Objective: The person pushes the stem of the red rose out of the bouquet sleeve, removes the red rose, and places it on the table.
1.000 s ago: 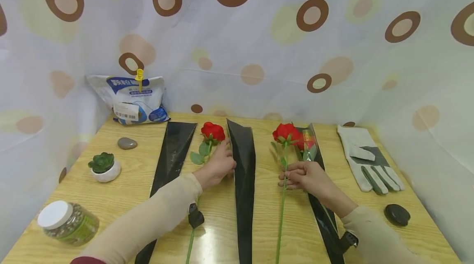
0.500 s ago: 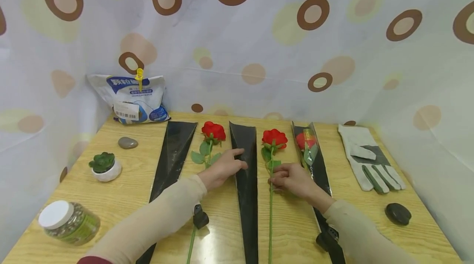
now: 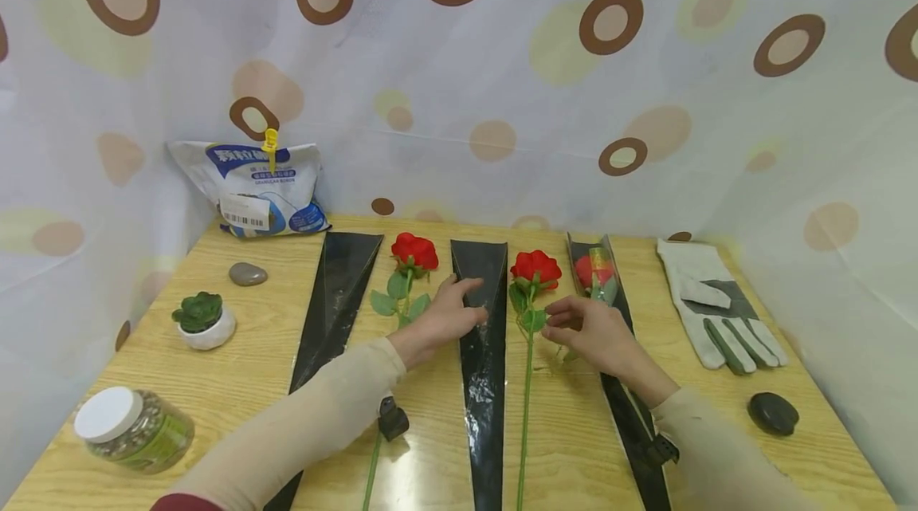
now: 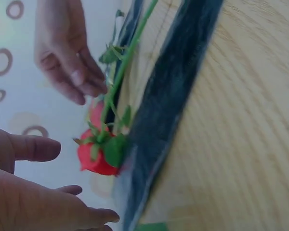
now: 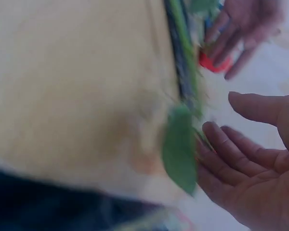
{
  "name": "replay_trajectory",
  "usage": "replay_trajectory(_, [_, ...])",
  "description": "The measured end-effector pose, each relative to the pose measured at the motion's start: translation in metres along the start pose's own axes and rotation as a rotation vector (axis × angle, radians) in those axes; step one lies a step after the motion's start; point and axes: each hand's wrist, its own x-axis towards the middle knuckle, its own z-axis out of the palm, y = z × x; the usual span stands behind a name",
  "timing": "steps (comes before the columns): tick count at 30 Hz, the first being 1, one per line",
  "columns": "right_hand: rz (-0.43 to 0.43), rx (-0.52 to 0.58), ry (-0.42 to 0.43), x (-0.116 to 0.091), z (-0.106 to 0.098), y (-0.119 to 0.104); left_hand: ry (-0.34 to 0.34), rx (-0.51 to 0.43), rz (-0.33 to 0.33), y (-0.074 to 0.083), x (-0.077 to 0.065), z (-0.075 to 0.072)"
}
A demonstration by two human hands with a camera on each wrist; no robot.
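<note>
My left hand (image 3: 443, 315) reaches over the middle black wrapping sleeve (image 3: 482, 351), its fingers spread and nothing held. A red artificial rose (image 3: 536, 270) lies on the table just right of that sleeve, its long green stem toward me. My right hand (image 3: 595, 332) is beside this rose's leaves, and in the right wrist view its loosely bent fingers (image 5: 221, 159) hold nothing. Another red rose (image 3: 414, 253) lies left of the middle sleeve, partly behind my left arm. At the left is a second black sleeve (image 3: 337, 304). A third sleeve (image 3: 622, 351), at the right, contains a wrapped rose (image 3: 594, 272).
On the left stand a potted succulent (image 3: 204, 323), a white-lidded jar (image 3: 136, 428) and a printed bag (image 3: 261, 196), near a grey stone (image 3: 247, 274). A work glove (image 3: 717, 308) and a black stone (image 3: 773, 414) lie right. A patterned curtain (image 3: 459, 120) backs the table.
The rose near my right hand shifted left and lies beside the middle sleeve. My right hand has let go of its stem and drawn back right. My left hand moved right, off the sleeve's edge.
</note>
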Motion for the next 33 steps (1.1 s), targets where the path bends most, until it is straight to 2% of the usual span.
replay_trajectory(3, [-0.013,-0.005,0.053,0.002,-0.021,0.002,0.022,0.061,0.079,0.009,-0.004,0.004])
replay_trajectory(7, [0.015,-0.022,0.118,0.004,-0.050,0.010,0.029,0.073,0.195,0.025,-0.014,0.018])
replay_trajectory(9, [0.034,-0.051,0.126,0.006,-0.062,0.017,-0.001,0.046,0.223,0.033,-0.020,0.028])
replay_trajectory(11, [0.050,-0.105,0.118,0.007,-0.071,0.025,-0.063,0.003,0.226,0.041,-0.024,0.040])
replay_trajectory(14, [0.100,-0.183,0.071,0.009,-0.079,0.039,-0.174,-0.065,0.173,0.051,-0.027,0.062])
replay_trajectory(17, [0.168,-0.231,0.003,0.009,-0.080,0.054,-0.255,-0.118,0.049,0.057,-0.030,0.084])
replay_trajectory(20, [0.219,-0.222,-0.067,0.007,-0.078,0.063,-0.330,-0.129,-0.096,0.058,-0.034,0.103])
replay_trajectory(24, [0.277,-0.172,-0.137,0.004,-0.078,0.069,-0.455,-0.168,-0.243,0.053,-0.037,0.123])
replay_trajectory(26, [0.322,-0.142,-0.163,0.003,-0.076,0.072,-0.483,-0.199,-0.286,0.048,-0.036,0.130])
replay_trajectory(28, [0.358,-0.132,-0.178,0.005,-0.073,0.077,-0.484,-0.254,-0.314,0.044,-0.036,0.136])
replay_trajectory(33, [0.390,-0.137,-0.157,0.007,-0.062,0.084,-0.457,-0.319,-0.305,0.035,-0.033,0.150])
